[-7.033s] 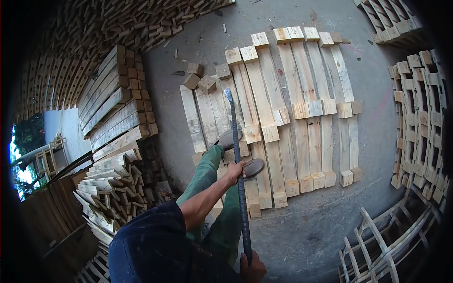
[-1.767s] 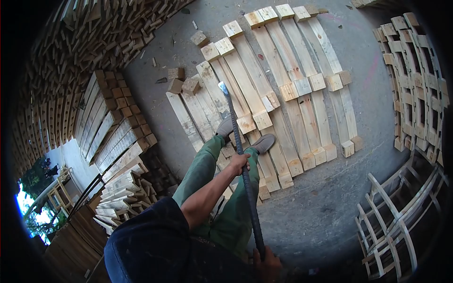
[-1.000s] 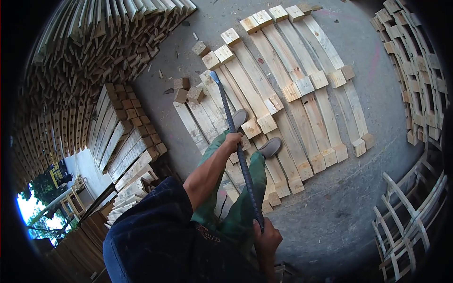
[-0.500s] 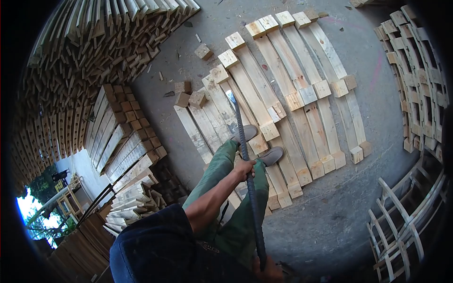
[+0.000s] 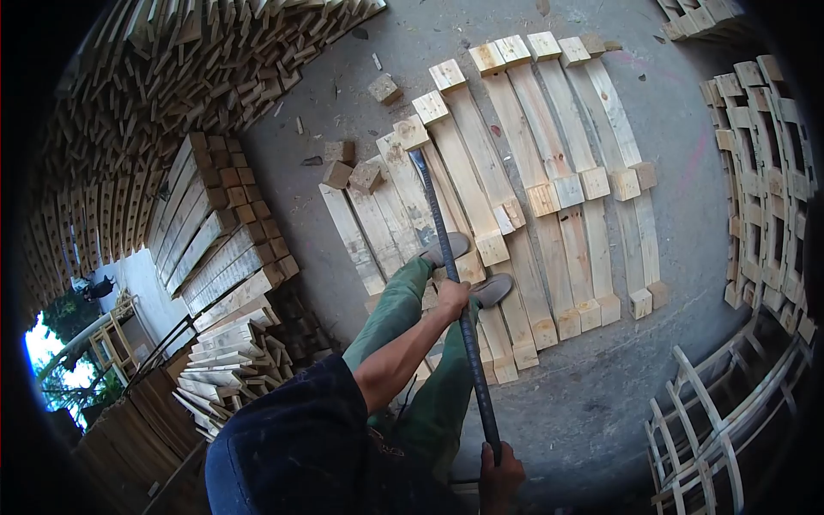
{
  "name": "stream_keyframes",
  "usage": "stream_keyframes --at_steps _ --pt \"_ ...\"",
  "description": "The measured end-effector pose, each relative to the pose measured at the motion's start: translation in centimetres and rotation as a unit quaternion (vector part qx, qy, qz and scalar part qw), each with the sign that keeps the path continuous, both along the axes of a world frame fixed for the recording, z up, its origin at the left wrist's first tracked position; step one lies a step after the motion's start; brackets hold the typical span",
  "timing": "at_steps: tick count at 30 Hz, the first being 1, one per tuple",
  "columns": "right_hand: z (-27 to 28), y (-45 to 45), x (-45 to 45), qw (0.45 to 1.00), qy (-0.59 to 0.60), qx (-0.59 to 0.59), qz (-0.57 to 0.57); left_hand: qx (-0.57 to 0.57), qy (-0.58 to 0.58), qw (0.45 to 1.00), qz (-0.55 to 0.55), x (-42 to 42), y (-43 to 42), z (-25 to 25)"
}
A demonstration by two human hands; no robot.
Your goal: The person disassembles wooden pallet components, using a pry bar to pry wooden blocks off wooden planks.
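Observation:
My left hand (image 5: 452, 296) is closed around the middle of a long dark pry bar (image 5: 436, 206) with a ribbed shaft. Lower down, my right hand (image 5: 500, 472) grips the near end of the same bar. The bar's flat far tip is at the edge of a wooden block (image 5: 410, 133) on the end of a plank; whether it is wedged in the joint I cannot tell. Beside the bar lie rows of planks with blocks (image 5: 463, 142). My shoes (image 5: 492, 290) rest on or among these planks, one on each side of the bar.
Loose blocks (image 5: 366, 177) lie left of the planks, and another block (image 5: 384, 88) sits farther off. Stacked timber (image 5: 227, 215) and a big pile of boards (image 5: 197, 77) stand on the left. Pallets (image 5: 755, 189) and a slatted wooden frame (image 5: 704, 429) are at right.
The bar's tip has moved up and slightly left, to the edge of the block. My right hand has come further into view. Both hands keep hold of the bar.

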State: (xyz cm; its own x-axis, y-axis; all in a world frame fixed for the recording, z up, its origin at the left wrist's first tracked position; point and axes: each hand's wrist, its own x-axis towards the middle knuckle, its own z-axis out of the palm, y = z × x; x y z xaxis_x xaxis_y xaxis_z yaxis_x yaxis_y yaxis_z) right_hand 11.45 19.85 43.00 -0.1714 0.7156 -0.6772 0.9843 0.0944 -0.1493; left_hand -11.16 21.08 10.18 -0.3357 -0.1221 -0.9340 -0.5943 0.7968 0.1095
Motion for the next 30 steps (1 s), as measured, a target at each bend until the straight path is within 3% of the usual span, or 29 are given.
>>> stream_keyframes --at_steps 1,2,3,4,6,7,8,9,11,12,14,17,19,22,24,26,30 --pt "1.6 -0.4 -1.3 1.000 0.002 0.004 0.002 0.036 -0.022 0.999 0.023 -1.1 -0.3 0.9" --pt "3.1 -1.2 -2.6 0.995 0.047 0.049 0.074 0.071 -0.043 0.996 0.045 -2.2 -0.5 1.9" --pt "4.0 -1.7 -3.1 0.981 0.090 0.092 0.144 0.068 -0.051 0.995 0.046 -3.1 -0.2 3.4" --pt "3.8 -2.8 -2.2 0.981 0.094 0.092 0.145 0.067 -0.048 0.995 0.048 -3.7 -0.1 3.5" --pt "2.8 -4.6 -1.5 0.901 0.079 0.149 0.400 0.086 -0.078 0.992 0.055 -5.0 0.1 3.7" --pt "3.1 -4.5 -1.8 0.900 0.079 0.145 0.403 0.075 -0.057 0.994 0.063 -5.8 1.0 3.6" --pt "3.7 -2.0 -5.2 0.975 0.014 0.061 0.211 0.077 -0.058 0.993 0.070 -5.3 1.2 2.7" --pt "3.3 -0.1 -6.9 0.999 -0.047 -0.020 0.011 0.073 -0.063 0.992 0.086 -4.9 1.7 0.9" --pt "0.9 0.2 -3.0 0.999 -0.046 -0.002 0.003 0.058 -0.071 0.991 0.099 -2.7 2.2 0.2" --pt "-1.2 -0.2 -0.4 0.999 -0.039 0.023 -0.019 0.020 -0.054 0.997 0.053 -1.2 2.6 -0.1" --pt "-6.5 -1.7 6.8 1.000 -0.020 0.016 -0.008 -0.018 0.033 0.999 0.019 2.3 3.5 0.1" --pt "-13.0 -5.3 12.4 1.000 0.028 0.009 0.002 -0.006 0.092 0.996 -0.017 6.6 0.8 -4.1" --pt "-13.9 -7.2 13.4 0.999 0.050 -0.003 0.012 0.004 0.085 0.996 0.011 7.2 -0.9 -4.6" --pt "-11.3 -8.4 10.8 0.999 0.040 -0.016 0.025 0.040 0.079 0.995 0.036 6.1 -3.4 -6.9" --pt "-8.6 -8.1 8.0 0.999 0.041 -0.008 0.015 0.065 -0.051 0.993 0.084 3.3 -2.9 -4.4" --pt "-5.9 -7.1 4.2 0.997 0.019 0.030 0.075 0.094 -0.046 0.985 0.140 1.2 -2.4 -3.0" --pt "-1.9 -6.2 0.1 0.995 0.053 0.047 0.076 0.113 -0.099 0.976 0.156 -2.6 -1.7 1.2"
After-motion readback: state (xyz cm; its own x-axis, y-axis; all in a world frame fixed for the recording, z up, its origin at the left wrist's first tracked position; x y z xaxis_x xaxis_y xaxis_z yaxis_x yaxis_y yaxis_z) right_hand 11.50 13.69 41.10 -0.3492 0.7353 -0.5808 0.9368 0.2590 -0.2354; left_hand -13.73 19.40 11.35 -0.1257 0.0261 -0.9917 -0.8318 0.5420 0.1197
